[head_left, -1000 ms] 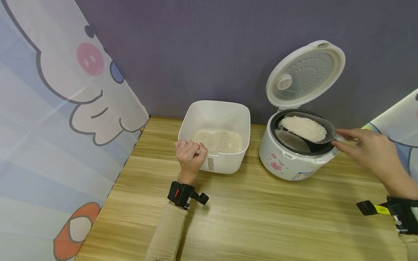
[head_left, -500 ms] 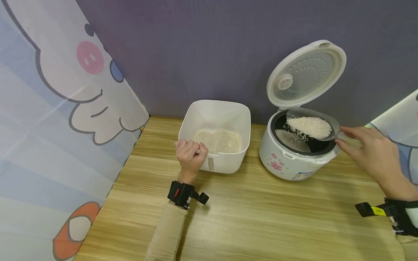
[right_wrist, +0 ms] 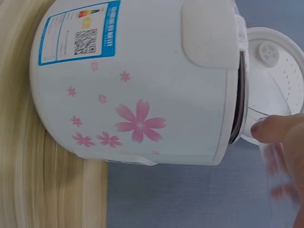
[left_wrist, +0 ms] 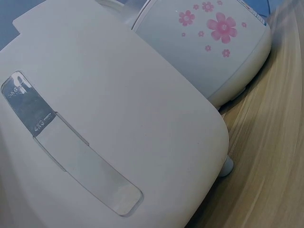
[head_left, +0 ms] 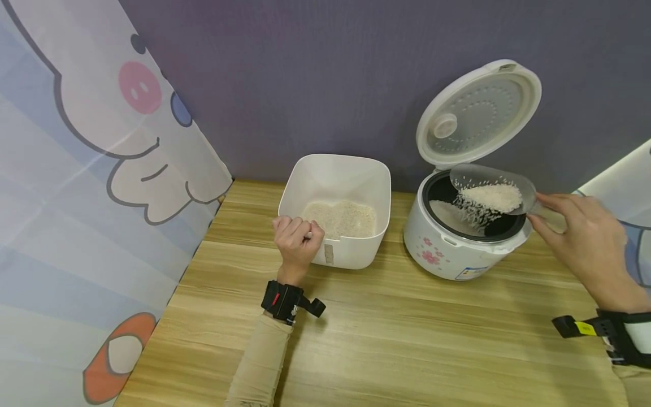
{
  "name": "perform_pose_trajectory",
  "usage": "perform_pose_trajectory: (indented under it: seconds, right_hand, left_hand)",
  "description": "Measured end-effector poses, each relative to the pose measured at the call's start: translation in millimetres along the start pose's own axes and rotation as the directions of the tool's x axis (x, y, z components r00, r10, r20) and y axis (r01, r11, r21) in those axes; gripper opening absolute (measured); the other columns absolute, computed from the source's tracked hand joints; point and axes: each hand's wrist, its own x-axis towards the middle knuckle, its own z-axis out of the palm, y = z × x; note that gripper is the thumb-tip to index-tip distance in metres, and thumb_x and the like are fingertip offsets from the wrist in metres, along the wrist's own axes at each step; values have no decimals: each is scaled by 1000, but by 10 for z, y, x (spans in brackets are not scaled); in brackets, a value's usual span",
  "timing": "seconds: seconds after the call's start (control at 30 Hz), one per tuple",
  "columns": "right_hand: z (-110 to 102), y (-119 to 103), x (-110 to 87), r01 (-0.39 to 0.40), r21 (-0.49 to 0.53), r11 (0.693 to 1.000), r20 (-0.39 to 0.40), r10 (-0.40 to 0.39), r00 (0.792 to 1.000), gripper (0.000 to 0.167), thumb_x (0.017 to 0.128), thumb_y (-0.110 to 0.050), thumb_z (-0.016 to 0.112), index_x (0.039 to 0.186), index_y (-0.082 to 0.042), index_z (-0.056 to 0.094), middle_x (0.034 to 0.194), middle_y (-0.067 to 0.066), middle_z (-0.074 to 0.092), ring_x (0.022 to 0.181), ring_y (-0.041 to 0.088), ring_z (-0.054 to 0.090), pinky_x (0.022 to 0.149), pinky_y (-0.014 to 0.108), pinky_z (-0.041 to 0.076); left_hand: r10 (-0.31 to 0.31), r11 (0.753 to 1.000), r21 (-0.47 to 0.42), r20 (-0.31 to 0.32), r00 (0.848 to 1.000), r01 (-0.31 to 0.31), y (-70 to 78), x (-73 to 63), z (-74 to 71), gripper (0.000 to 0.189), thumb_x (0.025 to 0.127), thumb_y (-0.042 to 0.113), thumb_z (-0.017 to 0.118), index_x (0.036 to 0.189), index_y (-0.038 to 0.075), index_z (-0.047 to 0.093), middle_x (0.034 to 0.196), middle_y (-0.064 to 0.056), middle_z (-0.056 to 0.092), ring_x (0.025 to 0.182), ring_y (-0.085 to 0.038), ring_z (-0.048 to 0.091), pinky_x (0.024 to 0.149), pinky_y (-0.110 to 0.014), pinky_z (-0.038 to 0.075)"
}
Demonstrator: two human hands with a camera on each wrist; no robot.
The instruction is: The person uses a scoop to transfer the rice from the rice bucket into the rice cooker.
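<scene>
My right hand (head_left: 585, 243) pinches the handle of a clear rice scoop (head_left: 526, 189), which tilts over the open rice cooker (head_left: 432, 249). Grains of rice (head_left: 490, 198) spill off the scoop's front into the dark inner pot, where a pale heap of rice (head_left: 450, 215) lies. In the right wrist view the thumb (right_wrist: 273, 129) presses on the clear handle beside the cooker's rim. My left hand (head_left: 296, 242) grips the near left rim of a white rice bin (head_left: 351, 254), with rice in its bottom. The left wrist view shows the bin's outer wall (left_wrist: 142, 109) with a clear gauge strip; the hand is out of sight there.
The cooker's lid (head_left: 478, 116) stands raised against the grey wall (head_left: 305, 73). A cartoon-printed cloth (head_left: 66, 237) hangs at the left, another at the right. Bin and cooker stand side by side at the back of the wooden table (head_left: 386, 339).
The right hand has moved slightly right and tipped the scoop further. Rice now falls from it into the pot, and less rests on the scoop. The left hand stays on the bin.
</scene>
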Motion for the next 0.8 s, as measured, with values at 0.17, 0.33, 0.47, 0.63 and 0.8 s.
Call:
perform_pose_trajectory:
  seconds: [0.17,0.33,0.47,0.63,0.8]
  right_hand:
    - [13,39,-21,46,-6,999,2,-46,999,80,104,-63,35,114,8,69,102,29,70,87,51,61,71,55,42]
    - [30,27,-33,81,14,997,-38,-81,996,40,101,-27,60,114,9,67,104,30,68,89,52,58,75,60,44]
    - [57,1,-30,143,-19,990,-122,-144,982,24,85,5,73,107,10,64,101,31,67,84,54,57,70,61,43]
    - [118,-60,-13,238,-131,963,-271,-265,925,17,99,-3,63,90,9,56,91,29,66,70,51,56,57,57,38]
    - [179,-86,-23,313,-237,920,-367,-383,848,35,107,-17,55,81,6,49,87,22,68,64,44,56,51,52,33]
  left_hand:
    - [-2,1000,-1,3,1000,2,-8,-7,5,35,75,-3,59,53,10,34,49,0,30,52,-22,29,67,-38,29]
    - [-5,1000,-2,5,1000,5,-3,-3,7,35,75,-3,60,54,9,34,50,-1,30,52,-22,29,67,-38,29]
    - [-7,1000,-1,4,1000,7,3,2,4,35,75,-2,60,53,9,34,49,-1,30,51,-22,29,67,-38,29]
    - [-5,1000,12,4,1000,4,6,12,0,35,74,-2,59,53,10,33,49,0,29,51,-22,27,66,-37,27]
    - [-1,1000,17,2,1000,1,8,17,-1,35,74,-2,59,53,10,33,49,0,29,51,-22,27,65,-37,27]
